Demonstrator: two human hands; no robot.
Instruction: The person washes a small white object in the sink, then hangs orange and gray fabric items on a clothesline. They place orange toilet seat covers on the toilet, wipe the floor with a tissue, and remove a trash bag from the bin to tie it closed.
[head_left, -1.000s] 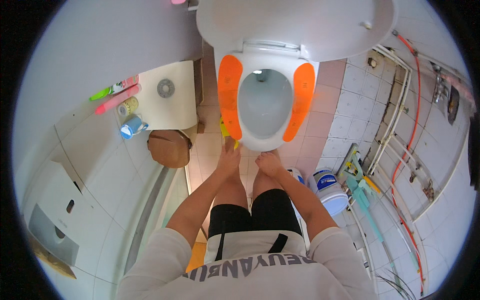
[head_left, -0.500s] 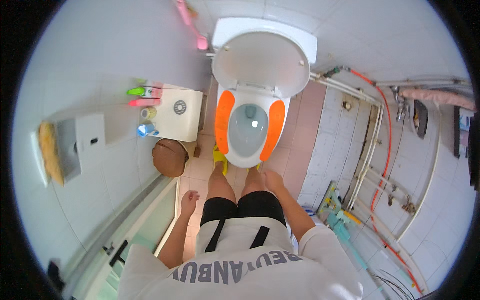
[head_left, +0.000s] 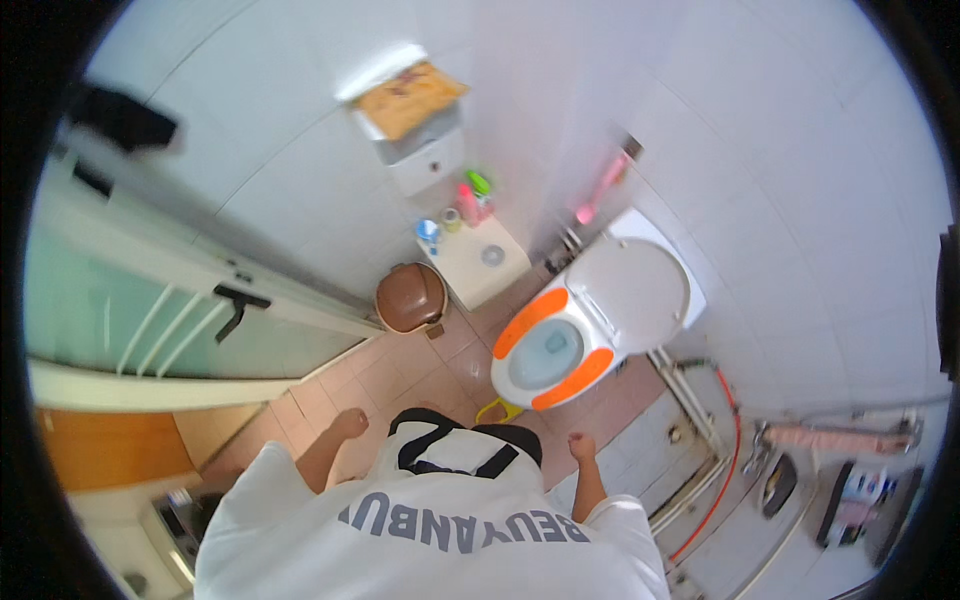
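Observation:
My left hand (head_left: 350,422) hangs low beside my body, its fingers curled in and nothing seen in them. On the other side, my right hand (head_left: 581,447) hangs over the floor strip, loosely closed, also with nothing seen in it. Neither hand touches anything. Ahead to the right stands a white toilet (head_left: 507,376) with orange pads (head_left: 588,377) on both sides of its seat. Its lid (head_left: 640,295) is raised. A brown round bin (head_left: 411,298) with a lid is nearest in front of my left hand.
A cream stand (head_left: 470,265) holds bottles (head_left: 470,205) and a blue-and-white cup (head_left: 428,232). Above is a wall box (head_left: 430,165) with a yellowish packet (head_left: 405,98). A glass-paned door (head_left: 150,310) stands at left. Pipes, a red hose (head_left: 737,430) and a wall rack (head_left: 855,505) are at right.
My view has turned to the left, so the toilet now sits further right and the door is in fuller view. My right hand has moved away from beside the toilet's front.

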